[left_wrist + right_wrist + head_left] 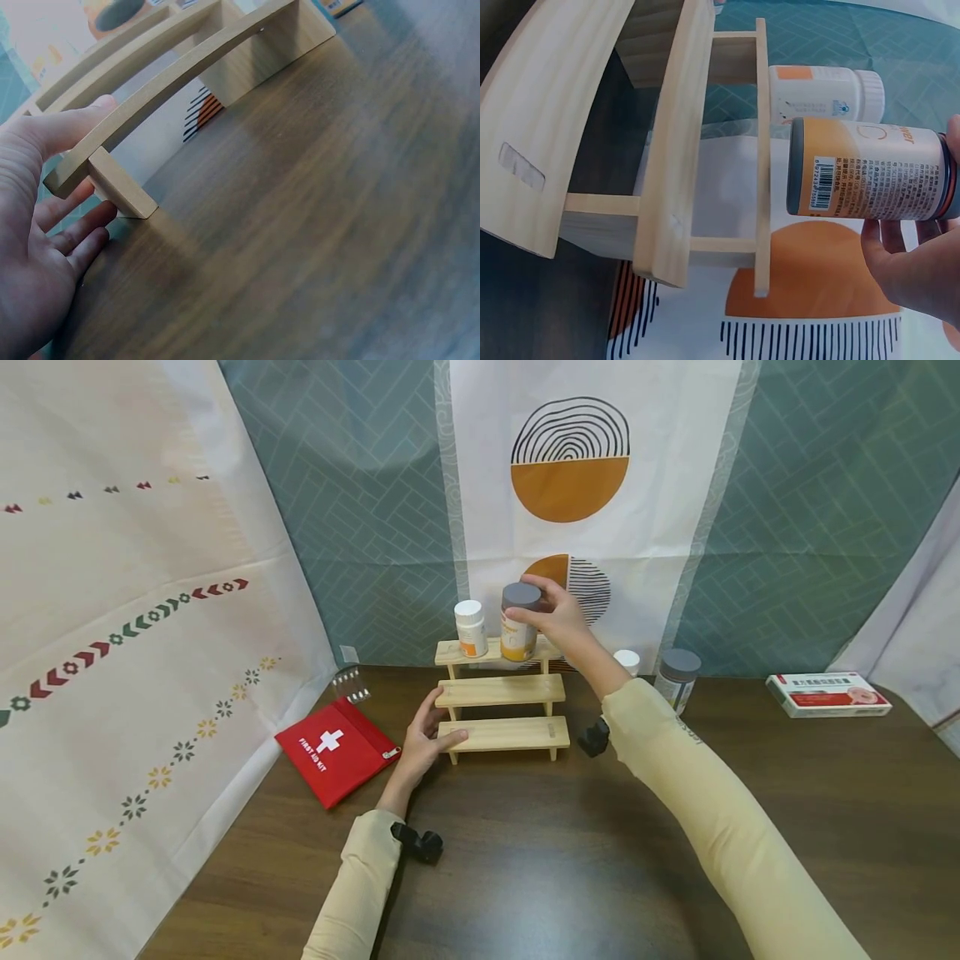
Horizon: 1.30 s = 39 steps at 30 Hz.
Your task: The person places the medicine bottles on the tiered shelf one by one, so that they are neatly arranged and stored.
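Note:
A three-step wooden rack (pixel 501 692) stands on the table. My right hand (pixel 558 614) grips a supplement bottle (pixel 517 639) with a grey cap by its upper end. In the right wrist view a small gap shows between the bottle's base (pixel 796 166) and the top step (pixel 762 225). Beside it a white pill bottle (pixel 471 631) stands upright on the left of that step. My left hand (pixel 426 735) holds the rack's left end. Its thumb (pixel 71 127) lies over a step, and its other fingers (pixel 82 232) are near the leg below.
Left of the rack lie a red first aid pouch (pixel 337 752) and a clear pack (pixel 351 685) of white pieces. At right, behind my arm, stand another grey-capped bottle (pixel 678 672) and a white-capped bottle (pixel 627 660). A medicine box (pixel 828 695) lies further right. Cloth hangs behind.

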### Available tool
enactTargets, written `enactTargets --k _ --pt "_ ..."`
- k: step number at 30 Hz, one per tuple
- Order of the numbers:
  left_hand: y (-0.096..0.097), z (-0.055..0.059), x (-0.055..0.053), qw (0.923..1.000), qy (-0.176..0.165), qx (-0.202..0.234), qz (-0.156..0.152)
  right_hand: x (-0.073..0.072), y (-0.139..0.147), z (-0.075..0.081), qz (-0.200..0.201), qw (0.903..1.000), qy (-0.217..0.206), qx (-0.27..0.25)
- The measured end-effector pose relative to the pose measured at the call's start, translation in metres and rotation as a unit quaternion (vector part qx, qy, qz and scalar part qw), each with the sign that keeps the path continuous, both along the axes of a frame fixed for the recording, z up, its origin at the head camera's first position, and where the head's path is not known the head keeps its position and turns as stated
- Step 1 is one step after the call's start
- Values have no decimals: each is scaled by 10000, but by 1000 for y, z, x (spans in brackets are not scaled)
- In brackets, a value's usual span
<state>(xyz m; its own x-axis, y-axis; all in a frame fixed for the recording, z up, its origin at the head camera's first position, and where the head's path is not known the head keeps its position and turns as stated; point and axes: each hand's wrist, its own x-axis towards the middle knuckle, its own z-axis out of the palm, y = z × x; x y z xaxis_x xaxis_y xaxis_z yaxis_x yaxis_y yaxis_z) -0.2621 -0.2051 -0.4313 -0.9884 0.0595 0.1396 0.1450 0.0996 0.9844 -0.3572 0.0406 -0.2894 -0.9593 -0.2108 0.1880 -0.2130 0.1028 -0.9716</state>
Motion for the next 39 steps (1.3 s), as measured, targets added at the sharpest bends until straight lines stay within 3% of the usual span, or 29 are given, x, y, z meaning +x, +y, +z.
enactTargets --k 23,39 --pt "0 0 0 9999 36 -107 32 -1 -6 -6 186 9997 -177 -22" --pt "2 0 0 10000 21 -71 56 -10 4 -4 -57 9999 -87 -90"
